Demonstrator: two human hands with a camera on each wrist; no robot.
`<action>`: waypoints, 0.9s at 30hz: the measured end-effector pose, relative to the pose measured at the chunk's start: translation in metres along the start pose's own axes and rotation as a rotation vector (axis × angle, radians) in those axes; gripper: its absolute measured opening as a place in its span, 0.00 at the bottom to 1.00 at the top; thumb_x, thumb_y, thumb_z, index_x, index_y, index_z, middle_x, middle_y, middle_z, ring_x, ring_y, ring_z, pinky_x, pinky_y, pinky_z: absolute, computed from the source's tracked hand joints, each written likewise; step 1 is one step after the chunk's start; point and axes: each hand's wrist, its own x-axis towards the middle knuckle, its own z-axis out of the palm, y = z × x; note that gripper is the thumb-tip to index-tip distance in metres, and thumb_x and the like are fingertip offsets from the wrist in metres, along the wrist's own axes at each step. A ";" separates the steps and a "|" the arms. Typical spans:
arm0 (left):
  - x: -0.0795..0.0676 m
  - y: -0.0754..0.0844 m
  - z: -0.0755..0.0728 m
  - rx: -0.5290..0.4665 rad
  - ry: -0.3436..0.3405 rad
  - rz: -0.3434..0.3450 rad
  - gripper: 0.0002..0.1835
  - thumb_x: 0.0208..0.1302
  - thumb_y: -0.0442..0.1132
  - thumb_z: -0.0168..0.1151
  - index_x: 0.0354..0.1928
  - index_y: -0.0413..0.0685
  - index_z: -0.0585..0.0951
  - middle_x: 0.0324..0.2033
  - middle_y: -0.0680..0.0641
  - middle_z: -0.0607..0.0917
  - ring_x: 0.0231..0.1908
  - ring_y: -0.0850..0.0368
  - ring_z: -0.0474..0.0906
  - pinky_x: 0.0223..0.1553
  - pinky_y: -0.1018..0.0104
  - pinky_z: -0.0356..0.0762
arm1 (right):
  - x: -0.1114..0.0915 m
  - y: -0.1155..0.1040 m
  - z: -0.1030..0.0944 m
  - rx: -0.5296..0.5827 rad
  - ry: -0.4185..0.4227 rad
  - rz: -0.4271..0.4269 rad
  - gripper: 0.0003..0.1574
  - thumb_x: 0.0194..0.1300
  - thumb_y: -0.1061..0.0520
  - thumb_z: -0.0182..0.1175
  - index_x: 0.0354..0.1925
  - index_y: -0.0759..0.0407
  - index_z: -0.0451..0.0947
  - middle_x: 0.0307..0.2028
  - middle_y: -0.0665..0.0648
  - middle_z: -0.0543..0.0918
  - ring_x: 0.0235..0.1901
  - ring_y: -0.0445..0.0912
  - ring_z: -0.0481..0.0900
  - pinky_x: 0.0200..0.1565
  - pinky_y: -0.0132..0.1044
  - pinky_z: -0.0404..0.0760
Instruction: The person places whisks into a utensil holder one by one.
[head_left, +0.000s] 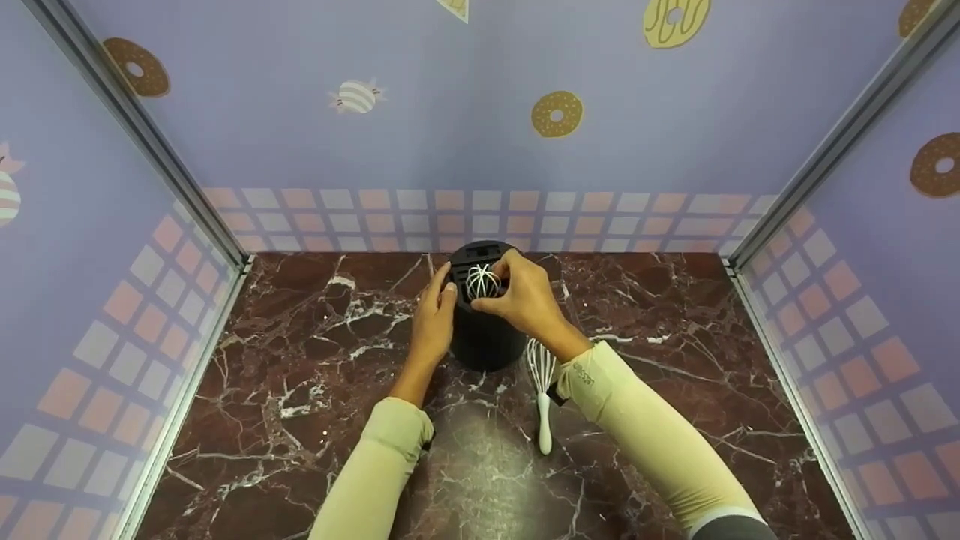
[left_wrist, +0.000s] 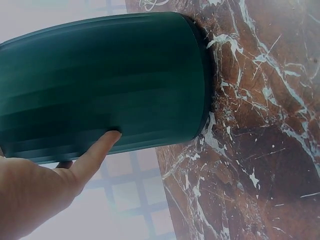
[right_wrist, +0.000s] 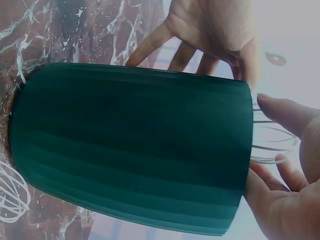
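A dark green, ribbed utensil holder [head_left: 486, 337], near black in the head view, stands upright with a slotted top. Wire loops of a whisk [head_left: 481, 283] stick up out of that top; its handle is hidden inside. My right hand [head_left: 527, 292] holds these loops between thumb and fingers, just above the rim in the right wrist view. Against the holder's left side rests my left hand [head_left: 433, 319], fingers straight and thumb near the rim. A second whisk [head_left: 544, 409], with a white handle, lies on the table to the right of the holder, close to my right forearm.
The table [head_left: 315, 442] has a dark red marbled top. Behind the holder rises a lilac back wall [head_left: 450, 150] with printed sweets and tiles. Side walls stand at left [head_left: 97, 300] and right [head_left: 870, 300], joined by metal corner posts.
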 end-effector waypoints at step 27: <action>-0.001 0.003 0.000 -0.016 0.003 -0.018 0.27 0.81 0.55 0.45 0.77 0.63 0.65 0.75 0.46 0.68 0.72 0.42 0.67 0.70 0.40 0.64 | -0.032 0.041 -0.081 0.473 0.228 0.220 0.38 0.57 0.46 0.77 0.55 0.62 0.69 0.48 0.60 0.86 0.47 0.49 0.87 0.46 0.38 0.86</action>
